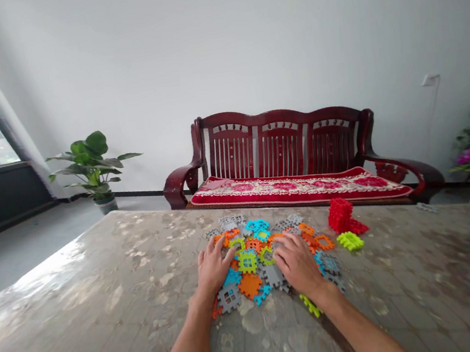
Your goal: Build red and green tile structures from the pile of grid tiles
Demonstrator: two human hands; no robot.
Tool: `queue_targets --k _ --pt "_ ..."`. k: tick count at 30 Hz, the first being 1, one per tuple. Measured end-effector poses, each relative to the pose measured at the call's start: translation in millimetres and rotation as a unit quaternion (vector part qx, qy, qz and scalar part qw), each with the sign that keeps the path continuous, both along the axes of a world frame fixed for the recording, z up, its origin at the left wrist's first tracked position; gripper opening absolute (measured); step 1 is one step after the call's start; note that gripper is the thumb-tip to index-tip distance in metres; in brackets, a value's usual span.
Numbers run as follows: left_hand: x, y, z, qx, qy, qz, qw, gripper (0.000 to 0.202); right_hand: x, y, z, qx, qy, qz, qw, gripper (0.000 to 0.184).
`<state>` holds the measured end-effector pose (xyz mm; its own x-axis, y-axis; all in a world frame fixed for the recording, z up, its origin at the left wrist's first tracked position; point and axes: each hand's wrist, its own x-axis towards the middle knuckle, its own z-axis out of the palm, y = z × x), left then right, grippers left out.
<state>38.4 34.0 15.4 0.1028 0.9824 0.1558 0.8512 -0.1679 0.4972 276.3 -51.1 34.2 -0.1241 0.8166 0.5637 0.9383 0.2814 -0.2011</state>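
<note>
Two bare hands resting open on a heap of plastic pieces

Your left hand [215,266] and your right hand [297,263] lie apart, spread and not clamped on anything, over the heap of many-coloured square interlocking plastic pieces [247,261], on the glossy marbled table cover [83,314]. Please press softly with flat fingers, so pieces do not slide. A red built plastic block [340,215] stands just beyond the heap.
</note>
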Motion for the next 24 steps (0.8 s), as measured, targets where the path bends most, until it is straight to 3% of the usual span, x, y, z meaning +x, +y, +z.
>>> queue_targets --k 4,7,11,15,20,24 --pt "-5 10 0.2 0.033 -0.063 0.034 0.997 0.052 -6 12 7.0 -0.049 -0.023 -0.03 0.998 0.012" --pt "-4 11 -0.3 0.031 -0.028 0.065 0.997 0.054 -13 18 11.3 -0.103 -0.054 -0.051 0.992 0.022" --pt "1 8 -1.5 0.004 0.028 0.043 0.999 0.055 -24 24 20.4 -0.177 -0.085 -0.067 0.978 0.036" --pt "3 8 -4.7 0.013 0.054 0.017 0.998 0.051 -33 28 31.1 -0.237 -0.084 -0.084 0.964 0.035" --pt "2 10 -7.7 0.031 0.062 0.012 0.998 0.048 -33 29 32.4 -0.212 -0.034 -0.08 0.973 0.036" --pt "1 10 -7.1 0.027 0.055 0.005 0.998 0.045 -26 25 30.5 -0.154 0.039 -0.072 0.985 0.011"
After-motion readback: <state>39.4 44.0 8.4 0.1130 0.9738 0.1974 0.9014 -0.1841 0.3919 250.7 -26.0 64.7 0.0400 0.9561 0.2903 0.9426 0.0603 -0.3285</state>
